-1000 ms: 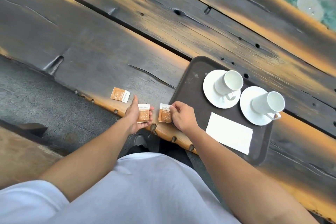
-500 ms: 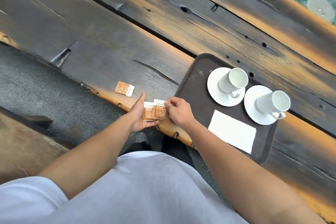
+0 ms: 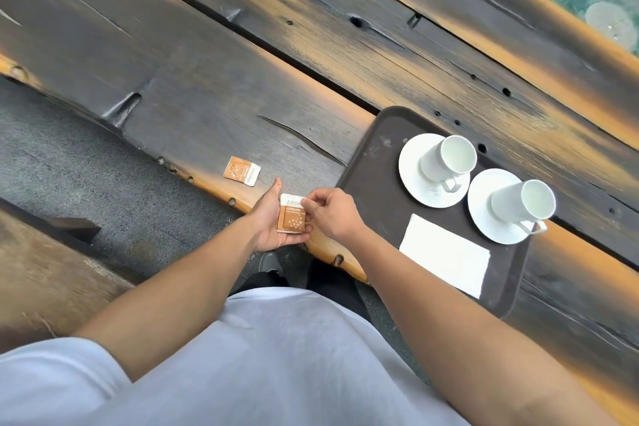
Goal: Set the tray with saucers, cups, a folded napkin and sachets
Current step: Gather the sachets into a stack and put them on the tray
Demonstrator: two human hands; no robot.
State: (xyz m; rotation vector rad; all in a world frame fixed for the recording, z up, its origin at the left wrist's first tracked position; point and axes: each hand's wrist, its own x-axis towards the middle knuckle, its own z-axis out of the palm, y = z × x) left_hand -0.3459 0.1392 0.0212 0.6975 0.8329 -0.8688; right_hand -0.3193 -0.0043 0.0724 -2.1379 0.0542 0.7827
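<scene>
Left hand (image 3: pixel 268 222) cradles stacked sachets (image 3: pixel 292 218), fingers curled beneath. Right hand (image 3: pixel 333 216) pinches their top edge, hiding a corner. How many are stacked is unclear. A lone sachet (image 3: pixel 241 170) lies on the table (image 3: pixel 173 97), left of the tray (image 3: pixel 373 183).

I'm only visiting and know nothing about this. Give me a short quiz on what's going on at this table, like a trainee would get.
1. True or false: both cups stand on saucers on the tray.
2. Where does the loose sachet lie? A) on the tray B) on the table, left of the tray C) in a cup
3. What do the left hand and right hand hold together?
Key: 1 true; 2 B; 3 sachets.
</scene>
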